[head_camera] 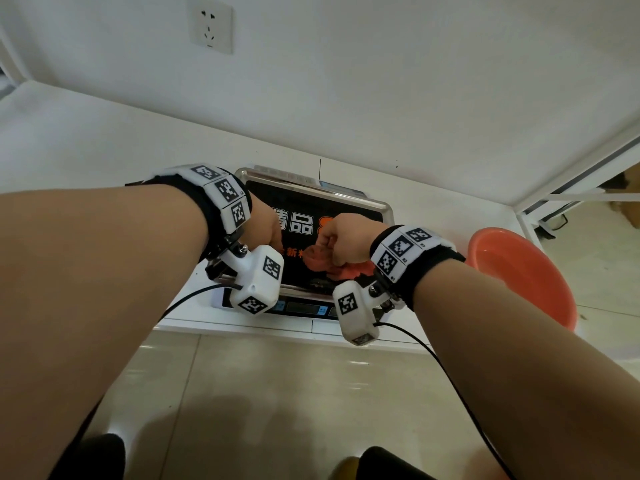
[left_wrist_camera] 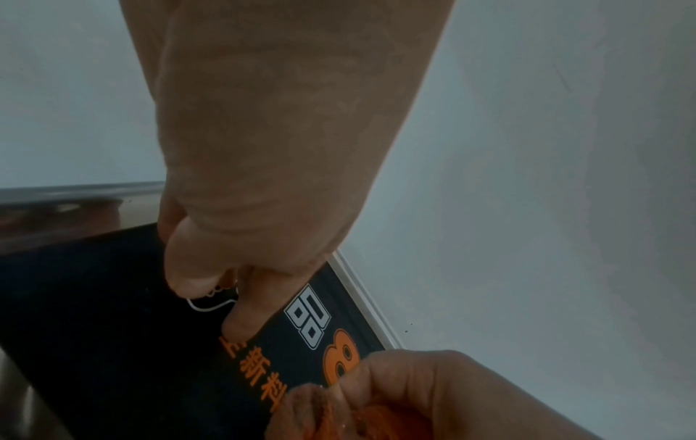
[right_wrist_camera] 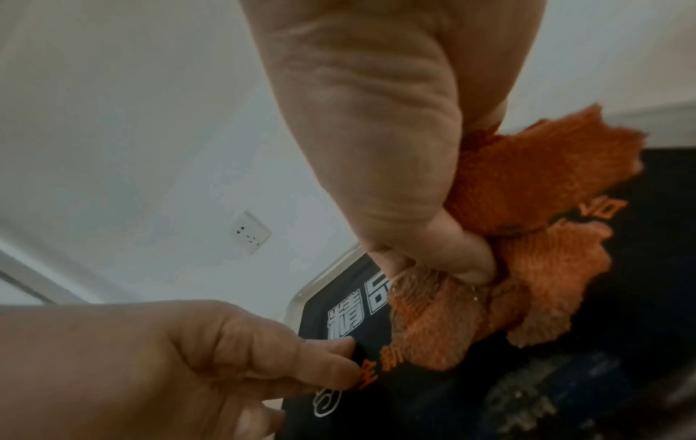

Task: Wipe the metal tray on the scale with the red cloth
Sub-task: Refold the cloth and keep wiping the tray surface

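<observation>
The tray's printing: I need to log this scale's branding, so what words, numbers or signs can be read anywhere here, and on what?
"精品" in white, on the black sheet lining the metal tray.
Orange "8", partly hidden by the right hand, beside it.
"全新料" in orange, the line below; its start is covered by the left hand.
Scale's front panel: too small to read.
Wrist markers: square codes, no words.

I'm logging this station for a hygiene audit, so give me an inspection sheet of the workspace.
Surface: white counter.
Job's things: metal tray on the scale, black printed sheet inside; red cloth bunched on it.
Clutter: orange basin beside the scale.
Hands: right hand grips the cloth; left hand, fingers curled, touches the sheet.
Cables: black leads from wrist cameras.
Surroundings: wall socket, tiled floor.
</observation>
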Tool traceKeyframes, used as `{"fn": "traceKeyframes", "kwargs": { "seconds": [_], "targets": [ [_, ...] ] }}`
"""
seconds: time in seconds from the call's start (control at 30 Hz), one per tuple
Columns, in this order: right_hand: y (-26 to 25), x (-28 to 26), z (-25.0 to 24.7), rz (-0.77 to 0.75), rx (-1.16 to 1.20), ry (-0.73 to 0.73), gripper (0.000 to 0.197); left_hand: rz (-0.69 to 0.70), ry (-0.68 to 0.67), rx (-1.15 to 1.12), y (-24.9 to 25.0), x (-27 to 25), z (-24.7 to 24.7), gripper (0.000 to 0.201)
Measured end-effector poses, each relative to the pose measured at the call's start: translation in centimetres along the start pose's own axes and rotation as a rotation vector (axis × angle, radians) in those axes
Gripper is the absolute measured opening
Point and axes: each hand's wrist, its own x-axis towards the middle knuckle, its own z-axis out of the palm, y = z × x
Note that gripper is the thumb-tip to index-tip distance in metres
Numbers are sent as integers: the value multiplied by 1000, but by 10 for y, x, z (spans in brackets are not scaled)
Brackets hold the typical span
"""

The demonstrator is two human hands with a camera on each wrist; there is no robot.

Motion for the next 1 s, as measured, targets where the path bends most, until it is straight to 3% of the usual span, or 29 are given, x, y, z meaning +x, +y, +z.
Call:
{"fn": "traceKeyframes", "kwargs": {
  "seconds": [0.33, 0.6, 0.8, 1.0],
  "targets": [
    [-16, -2, 9, -166, -110, -88, 44, 14, -4, -56, -2, 2, -1, 45],
    [-27, -1, 17, -280, -298, -64, 25, 14, 8, 11, 1, 2, -2, 41],
    [-29, -3, 14, -253, -401, -112, 6, 14, -2, 32, -1, 1, 1, 41],
    [5, -15, 6, -92, -134, -27, 25, 23, -21, -15, -8, 7, 2, 42]
  ]
}}
